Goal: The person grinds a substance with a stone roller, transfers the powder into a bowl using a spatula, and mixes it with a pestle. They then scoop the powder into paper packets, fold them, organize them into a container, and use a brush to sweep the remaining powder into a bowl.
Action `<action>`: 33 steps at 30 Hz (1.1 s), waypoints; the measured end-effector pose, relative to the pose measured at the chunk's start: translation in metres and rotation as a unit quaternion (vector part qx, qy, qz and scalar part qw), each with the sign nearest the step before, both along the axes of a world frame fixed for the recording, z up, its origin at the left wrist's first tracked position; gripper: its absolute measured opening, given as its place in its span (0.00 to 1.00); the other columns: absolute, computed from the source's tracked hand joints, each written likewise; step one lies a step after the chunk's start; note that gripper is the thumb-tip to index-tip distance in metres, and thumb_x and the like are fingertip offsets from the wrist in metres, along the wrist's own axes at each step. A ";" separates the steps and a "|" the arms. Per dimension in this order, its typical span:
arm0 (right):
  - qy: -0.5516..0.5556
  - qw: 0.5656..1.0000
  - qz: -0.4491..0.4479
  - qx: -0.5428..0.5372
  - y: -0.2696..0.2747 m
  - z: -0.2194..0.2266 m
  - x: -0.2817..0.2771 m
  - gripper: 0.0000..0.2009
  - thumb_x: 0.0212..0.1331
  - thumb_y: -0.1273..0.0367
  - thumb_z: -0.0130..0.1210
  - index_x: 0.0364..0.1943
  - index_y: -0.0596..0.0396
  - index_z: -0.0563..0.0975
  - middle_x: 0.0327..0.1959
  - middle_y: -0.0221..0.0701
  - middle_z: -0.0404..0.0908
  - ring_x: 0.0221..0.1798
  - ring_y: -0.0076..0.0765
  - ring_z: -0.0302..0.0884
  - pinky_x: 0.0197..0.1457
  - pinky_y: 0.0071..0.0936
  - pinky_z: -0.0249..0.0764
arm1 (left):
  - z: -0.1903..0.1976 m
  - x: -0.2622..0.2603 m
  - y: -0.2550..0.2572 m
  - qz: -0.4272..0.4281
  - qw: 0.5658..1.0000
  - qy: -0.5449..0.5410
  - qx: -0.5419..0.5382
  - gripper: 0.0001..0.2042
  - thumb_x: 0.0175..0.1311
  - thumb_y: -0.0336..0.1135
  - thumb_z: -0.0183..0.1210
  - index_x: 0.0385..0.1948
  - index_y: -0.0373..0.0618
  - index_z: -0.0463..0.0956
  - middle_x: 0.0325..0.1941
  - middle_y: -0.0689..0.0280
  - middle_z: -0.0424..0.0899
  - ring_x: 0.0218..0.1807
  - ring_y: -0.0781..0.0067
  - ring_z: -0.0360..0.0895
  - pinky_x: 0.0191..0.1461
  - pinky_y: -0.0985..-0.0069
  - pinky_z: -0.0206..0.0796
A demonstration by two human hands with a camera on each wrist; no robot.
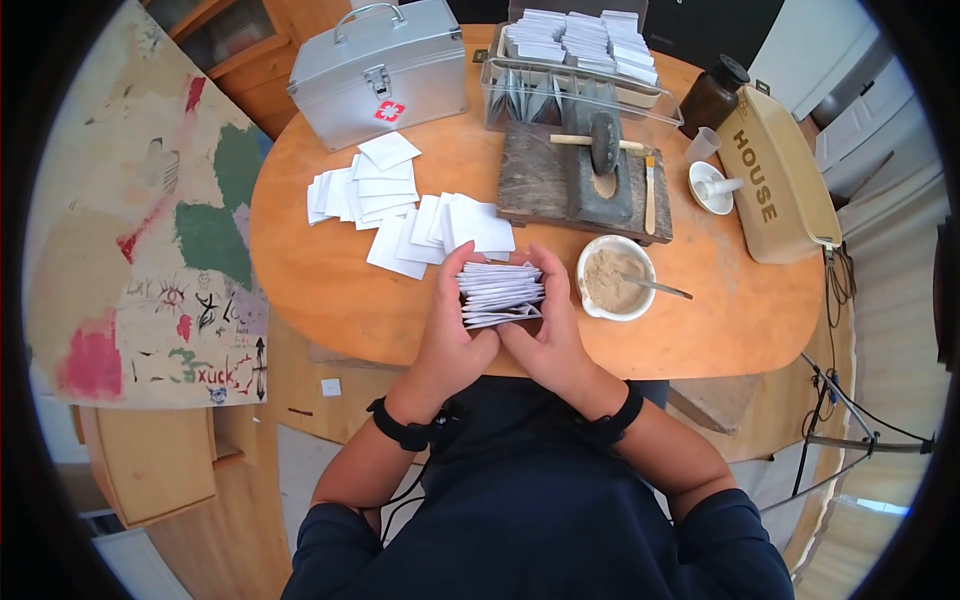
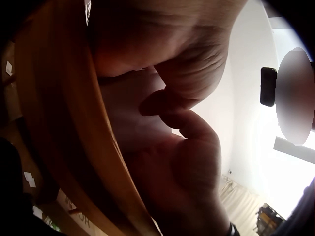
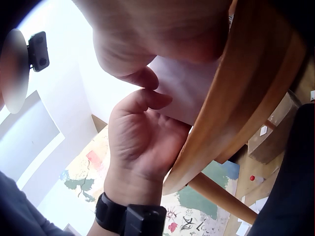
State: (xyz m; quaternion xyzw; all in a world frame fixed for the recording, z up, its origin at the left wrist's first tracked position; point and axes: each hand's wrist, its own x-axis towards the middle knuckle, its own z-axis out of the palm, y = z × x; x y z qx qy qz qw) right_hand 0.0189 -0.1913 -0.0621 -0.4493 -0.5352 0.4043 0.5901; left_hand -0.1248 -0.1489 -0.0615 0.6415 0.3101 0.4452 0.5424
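Note:
In the head view a thick stack of folded white paper packets [image 1: 500, 292] is gripped at the table's front edge. My left hand [image 1: 452, 330] curls round its left side and my right hand [image 1: 556, 335] round its right. The thumbs meet at the near side; the fingertips bend over the far corners. Both wrist views show the flat white face of a packet [image 3: 179, 86] between the palms, the thumb tips close together. Just beyond the hands, flat white packets [image 1: 385, 190] lie spread in overlapping rows.
Right of the hands stands a white bowl [image 1: 590, 300] of tan powder with a spoon. Behind are a dark wooden board [image 1: 535, 165] with a stone grinder, a silver first-aid box [image 1: 340, 100], a clear bin [image 1: 490, 100] of packets, a brown jar [image 1: 712, 100] and a beige HOUSE tin [image 1: 790, 190].

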 end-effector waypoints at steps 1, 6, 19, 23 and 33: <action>0.018 0.999 0.016 -0.021 -0.001 0.002 0.000 0.41 0.50 0.83 0.51 0.71 0.61 0.48 0.64 0.43 0.58 0.69 0.40 0.59 0.71 0.34 0.61 | 0.003 0.000 -0.002 -0.008 1.000 0.004 0.001 0.42 0.45 0.14 0.49 0.71 0.40 0.49 0.64 0.55 0.60 0.65 0.62 0.64 0.70 0.67 0.58; 0.037 0.997 0.018 -0.058 -0.003 0.009 0.002 0.41 0.48 0.84 0.47 0.72 0.61 0.46 0.64 0.42 0.57 0.69 0.40 0.59 0.72 0.34 0.60 | 0.009 0.002 -0.003 -0.016 1.000 -0.016 -0.012 0.43 0.44 0.15 0.46 0.71 0.39 0.47 0.66 0.55 0.59 0.67 0.61 0.62 0.73 0.66 0.53; -0.296 0.951 -0.074 0.042 -0.002 0.017 0.009 0.38 0.45 0.83 0.52 0.69 0.62 0.58 0.65 0.55 0.59 0.66 0.63 0.62 0.69 0.42 0.62 | 0.002 0.001 -0.001 -0.041 0.998 -0.021 -0.046 0.42 0.47 0.14 0.47 0.72 0.39 0.47 0.67 0.54 0.59 0.68 0.61 0.61 0.71 0.66 0.57; -0.258 0.963 -0.066 0.037 -0.005 0.008 0.008 0.43 0.49 0.82 0.54 0.73 0.57 0.49 0.66 0.53 0.60 0.68 0.54 0.62 0.69 0.40 0.62 | 0.001 0.004 -0.003 -0.031 0.998 -0.053 -0.021 0.42 0.48 0.14 0.47 0.72 0.40 0.45 0.67 0.54 0.58 0.68 0.62 0.61 0.72 0.66 0.56; 0.013 1.000 -0.022 -0.018 -0.008 0.002 0.005 0.42 0.51 0.84 0.48 0.73 0.64 0.42 0.69 0.50 0.56 0.73 0.50 0.57 0.73 0.37 0.60 | 0.000 0.002 -0.003 -0.024 0.998 -0.037 -0.043 0.42 0.47 0.14 0.46 0.72 0.40 0.46 0.66 0.54 0.60 0.69 0.62 0.61 0.73 0.67 0.54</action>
